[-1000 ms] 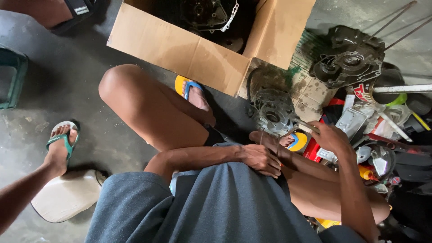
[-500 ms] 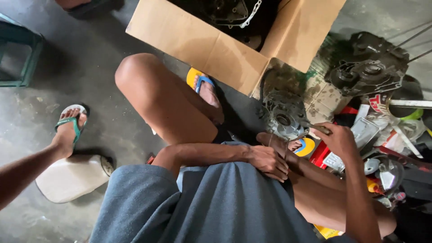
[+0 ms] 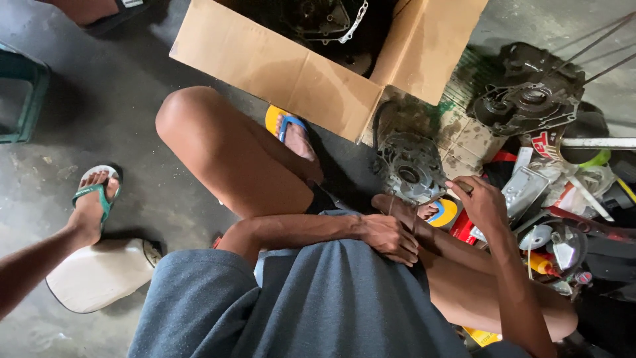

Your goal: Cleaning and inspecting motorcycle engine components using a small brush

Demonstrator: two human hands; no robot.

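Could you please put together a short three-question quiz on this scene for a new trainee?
1. True or false: the right hand is empty.
2. Which thing lies just beyond the round grey engine part on the floor? A) a cardboard box B) a green stool C) a white container
3. Where does the left hand rest?

Key
1. False: it holds a thin tool whose tip points at the engine part.
2. A, the cardboard box, which stands open with dark metal parts and a chain inside.
3. Low by the person's own lap, next to the bent leg; whether it grips anything cannot be told.
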